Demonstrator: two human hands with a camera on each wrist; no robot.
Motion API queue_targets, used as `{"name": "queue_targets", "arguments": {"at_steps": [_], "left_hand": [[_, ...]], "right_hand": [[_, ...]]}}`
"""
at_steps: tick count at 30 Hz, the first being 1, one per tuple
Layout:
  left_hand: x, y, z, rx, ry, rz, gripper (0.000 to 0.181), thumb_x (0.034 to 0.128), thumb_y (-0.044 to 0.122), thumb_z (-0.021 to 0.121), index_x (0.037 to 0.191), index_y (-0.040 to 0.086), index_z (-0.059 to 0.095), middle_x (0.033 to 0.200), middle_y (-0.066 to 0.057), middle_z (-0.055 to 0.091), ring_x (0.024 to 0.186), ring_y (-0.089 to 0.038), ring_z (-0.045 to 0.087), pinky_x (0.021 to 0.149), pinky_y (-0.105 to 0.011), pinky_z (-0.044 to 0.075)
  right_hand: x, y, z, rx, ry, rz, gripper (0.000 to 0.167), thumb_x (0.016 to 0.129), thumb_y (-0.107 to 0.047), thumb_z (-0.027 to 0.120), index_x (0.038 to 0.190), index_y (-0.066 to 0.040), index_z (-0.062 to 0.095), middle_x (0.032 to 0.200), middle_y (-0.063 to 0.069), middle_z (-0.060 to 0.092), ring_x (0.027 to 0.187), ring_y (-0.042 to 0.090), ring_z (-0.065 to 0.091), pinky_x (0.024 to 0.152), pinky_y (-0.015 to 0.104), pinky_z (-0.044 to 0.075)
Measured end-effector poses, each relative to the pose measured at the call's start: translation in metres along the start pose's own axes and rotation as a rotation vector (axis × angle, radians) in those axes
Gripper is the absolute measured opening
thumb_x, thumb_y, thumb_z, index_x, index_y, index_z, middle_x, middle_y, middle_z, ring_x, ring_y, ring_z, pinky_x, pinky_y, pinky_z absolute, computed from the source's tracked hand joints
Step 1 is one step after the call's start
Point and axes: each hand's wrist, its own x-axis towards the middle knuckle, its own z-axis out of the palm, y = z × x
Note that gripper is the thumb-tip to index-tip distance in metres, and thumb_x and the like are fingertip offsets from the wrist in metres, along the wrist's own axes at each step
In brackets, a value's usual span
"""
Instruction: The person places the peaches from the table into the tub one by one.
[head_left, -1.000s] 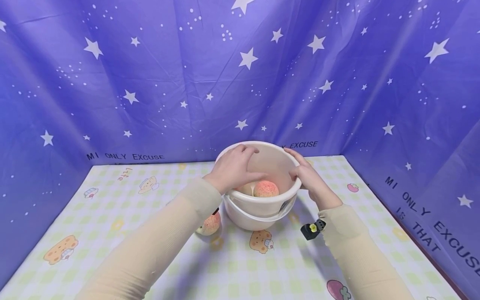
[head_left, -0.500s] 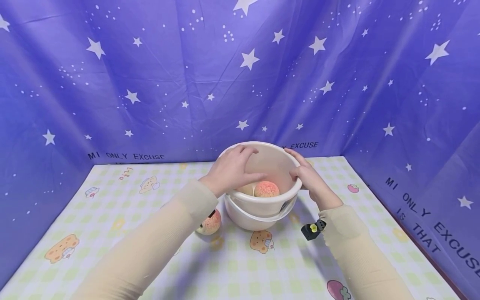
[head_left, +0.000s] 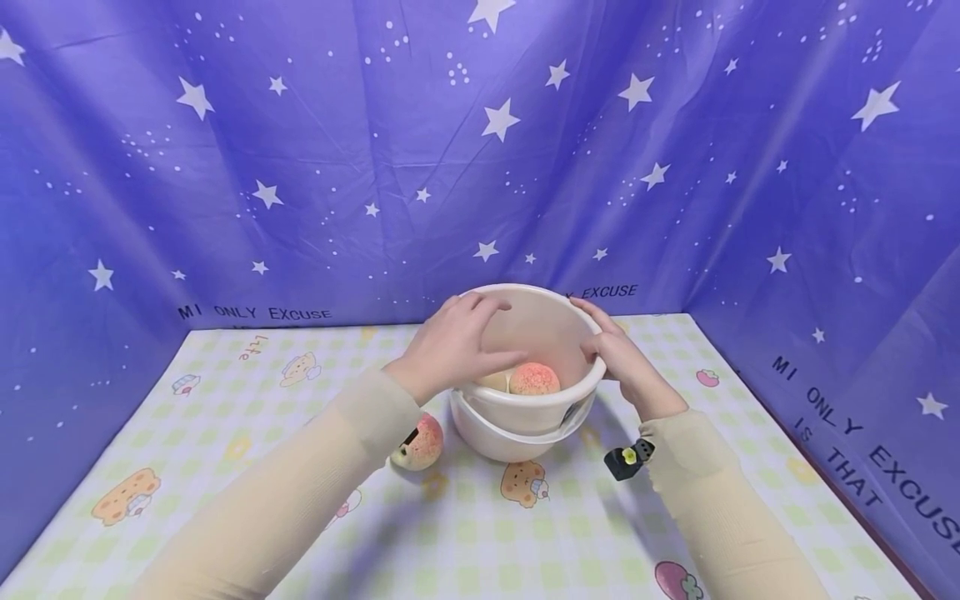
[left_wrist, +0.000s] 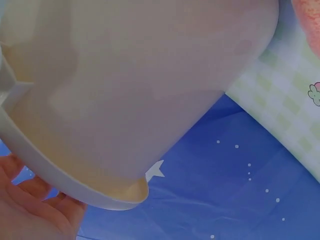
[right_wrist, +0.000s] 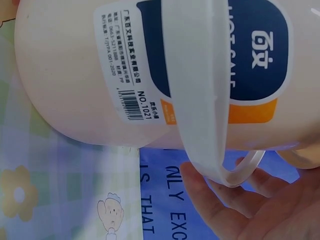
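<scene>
A white plastic bucket (head_left: 517, 421) stands on the table; its handle (right_wrist: 200, 90) hangs down across the front over a printed label. Inside lie a pink speckled peach (head_left: 535, 379) and a paler round thing (head_left: 495, 382), partly hidden. My right hand (head_left: 626, 367) grips the right rim, thumb inside and fingers outside. My left hand (head_left: 450, 346) is at the left rim, thumb and index finger spread apart over the opening; in the left wrist view its fingers (left_wrist: 70, 210) are by the rim's outer edge. Another peach (head_left: 422, 442) rests on the table, beside my left sleeve.
A checked cloth (head_left: 247, 392) with cartoon prints covers the table. Purple star-printed curtains (head_left: 420, 150) rise behind and along both sides. A small black device (head_left: 628, 458) with a yellow flower is at my right wrist.
My left hand has shifted left along the rim, and more of the peach on the table shows. The right hand keeps its place on the bucket.
</scene>
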Motion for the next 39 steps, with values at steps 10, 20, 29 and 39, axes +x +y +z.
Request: {"name": "queue_targets", "arguments": {"at_steps": [10,20,29,39], "left_hand": [[-0.013,-0.006,-0.006,-0.013,0.059,0.021,0.069,0.0831,0.058,0.071,0.136,0.016,0.056,0.136,-0.005,0.058,0.121,-0.027,0.053,0.104,-0.042,0.044],[-0.025,-0.017,-0.018,-0.051,0.096,-0.020,0.067,0.0843,0.057,0.069,0.135,0.015,0.058,0.130,-0.007,0.060,0.119,-0.027,0.053,0.102,-0.042,0.045],[-0.035,-0.022,-0.020,-0.042,0.104,-0.012,0.069,0.0833,0.057,0.070,0.135,0.014,0.057,0.131,-0.006,0.060,0.118,-0.027,0.053,0.102,-0.042,0.044],[-0.048,-0.029,-0.022,-0.040,0.109,-0.010,0.069,0.0827,0.057,0.070,0.134,0.012,0.058,0.129,-0.007,0.061,0.117,-0.027,0.053,0.102,-0.043,0.044]], "right_hand": [[0.000,0.000,-0.001,0.003,-0.011,-0.002,0.098,0.069,0.002,0.041,0.158,-0.031,0.019,0.158,0.018,0.026,0.116,0.035,0.047,0.068,0.030,0.050],[0.000,-0.001,-0.001,0.008,-0.023,-0.003,0.098,0.070,0.003,0.042,0.158,-0.033,0.018,0.159,0.017,0.025,0.121,0.035,0.044,0.071,0.031,0.050],[0.000,0.000,-0.001,0.012,-0.026,0.003,0.098,0.071,0.002,0.042,0.158,-0.035,0.017,0.161,0.016,0.022,0.126,0.035,0.043,0.073,0.033,0.051],[0.000,0.000,-0.001,0.005,-0.023,0.008,0.098,0.071,0.002,0.042,0.158,-0.034,0.017,0.161,0.016,0.022,0.125,0.036,0.043,0.071,0.032,0.050]]}}
